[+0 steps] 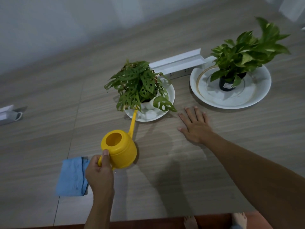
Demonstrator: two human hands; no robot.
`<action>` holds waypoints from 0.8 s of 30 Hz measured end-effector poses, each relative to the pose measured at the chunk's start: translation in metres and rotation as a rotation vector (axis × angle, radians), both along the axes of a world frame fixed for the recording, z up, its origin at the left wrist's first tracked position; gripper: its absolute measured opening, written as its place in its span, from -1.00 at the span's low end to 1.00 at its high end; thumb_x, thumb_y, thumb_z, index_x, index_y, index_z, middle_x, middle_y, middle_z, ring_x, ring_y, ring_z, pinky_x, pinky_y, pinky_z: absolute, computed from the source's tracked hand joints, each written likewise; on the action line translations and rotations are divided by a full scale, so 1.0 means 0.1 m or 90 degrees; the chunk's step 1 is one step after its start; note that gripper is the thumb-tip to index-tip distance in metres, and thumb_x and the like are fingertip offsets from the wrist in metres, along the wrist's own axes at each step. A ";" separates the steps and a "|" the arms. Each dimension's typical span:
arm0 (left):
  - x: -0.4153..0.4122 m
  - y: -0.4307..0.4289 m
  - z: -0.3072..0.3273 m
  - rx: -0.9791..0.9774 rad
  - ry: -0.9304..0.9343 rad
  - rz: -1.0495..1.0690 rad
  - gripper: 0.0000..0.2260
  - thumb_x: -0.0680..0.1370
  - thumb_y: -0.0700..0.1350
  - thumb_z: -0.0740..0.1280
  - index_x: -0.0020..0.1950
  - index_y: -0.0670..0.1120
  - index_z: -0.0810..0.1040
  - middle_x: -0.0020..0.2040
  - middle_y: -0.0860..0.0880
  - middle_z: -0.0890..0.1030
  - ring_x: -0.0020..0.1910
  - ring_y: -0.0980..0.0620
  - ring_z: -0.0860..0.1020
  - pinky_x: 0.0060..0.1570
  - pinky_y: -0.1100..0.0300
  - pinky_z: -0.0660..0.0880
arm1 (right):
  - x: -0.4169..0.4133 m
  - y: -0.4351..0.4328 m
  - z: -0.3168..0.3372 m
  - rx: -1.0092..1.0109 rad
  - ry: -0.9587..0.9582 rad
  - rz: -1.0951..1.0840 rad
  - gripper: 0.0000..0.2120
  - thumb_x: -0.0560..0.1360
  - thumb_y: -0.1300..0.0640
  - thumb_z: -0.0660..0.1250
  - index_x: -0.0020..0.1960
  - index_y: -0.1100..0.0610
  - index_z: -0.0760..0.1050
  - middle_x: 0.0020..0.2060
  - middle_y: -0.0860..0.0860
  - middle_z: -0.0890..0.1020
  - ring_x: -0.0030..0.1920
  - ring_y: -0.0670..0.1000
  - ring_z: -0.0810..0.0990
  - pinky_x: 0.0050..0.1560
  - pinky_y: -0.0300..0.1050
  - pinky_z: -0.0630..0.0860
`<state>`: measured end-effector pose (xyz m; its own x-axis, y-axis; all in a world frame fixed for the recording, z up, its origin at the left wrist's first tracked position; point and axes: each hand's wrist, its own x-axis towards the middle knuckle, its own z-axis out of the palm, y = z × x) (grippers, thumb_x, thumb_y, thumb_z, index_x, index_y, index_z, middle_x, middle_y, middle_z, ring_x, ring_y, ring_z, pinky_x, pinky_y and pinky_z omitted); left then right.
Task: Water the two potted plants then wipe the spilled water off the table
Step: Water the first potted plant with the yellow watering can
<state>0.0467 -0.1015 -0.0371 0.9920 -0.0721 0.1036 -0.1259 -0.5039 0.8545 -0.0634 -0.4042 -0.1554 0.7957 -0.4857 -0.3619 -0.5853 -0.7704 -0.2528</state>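
Left hand, fingers wrapped round handle of glossy yellow plastic watering can; slim spout reaches under holed leaves of left plant, white pot on white plate. Right hand flat on wood-grain bench, fingers spread. Second plant in dark pot, label unreadable, gold-rimmed plate. Folded blue cloth left of can.

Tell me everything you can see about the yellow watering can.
The watering can is bright yellow, seemingly plastic, with a rounded ribbed body, a round open fill hole on top, a loop handle and a long thin spout. The left hand grips its handle, thumb on top. Its spout reaches into the leaves of the left plant on its white plate. Whether water flows cannot be told.
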 end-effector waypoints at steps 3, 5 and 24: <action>0.01 -0.03 0.08 0.007 -0.001 -0.006 -0.66 0.61 -0.06 0.28 -0.25 -0.29 0.43 -0.40 -0.09 0.39 -0.45 0.25 0.39 -0.34 0.20 0.29 | 0.00 -0.02 0.00 0.004 0.008 0.004 -0.36 0.57 -0.33 -0.18 0.54 -0.15 -0.34 0.53 -0.05 -0.37 0.49 0.10 -0.45 0.45 0.19 -0.40; 0.02 -0.05 0.12 0.011 -0.005 -0.007 -0.66 0.60 -0.05 0.28 -0.25 -0.27 0.43 -0.39 -0.08 0.39 -0.42 0.19 0.39 -0.34 0.20 0.29 | 0.01 -0.02 0.00 0.003 0.007 0.003 -0.36 0.57 -0.33 -0.18 0.54 -0.15 -0.35 0.53 -0.06 -0.37 0.50 0.11 -0.45 0.46 0.20 -0.39; 0.27 -0.13 0.45 0.086 -0.036 -0.064 -0.60 0.58 -0.02 0.31 -0.27 -0.33 0.41 -0.40 -0.13 0.37 -0.35 -0.03 0.34 -0.30 0.05 0.30 | -0.01 0.03 -0.02 -0.041 -0.019 -0.005 -0.38 0.56 -0.34 -0.26 0.53 -0.16 -0.36 0.54 -0.04 -0.35 0.51 0.12 -0.41 0.48 0.23 -0.32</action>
<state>0.0732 -0.1147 0.0075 0.9720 -0.1871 0.1422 -0.2274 -0.5963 0.7699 -0.0648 -0.4009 -0.1573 0.8020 -0.5134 -0.3053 -0.5840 -0.7814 -0.2200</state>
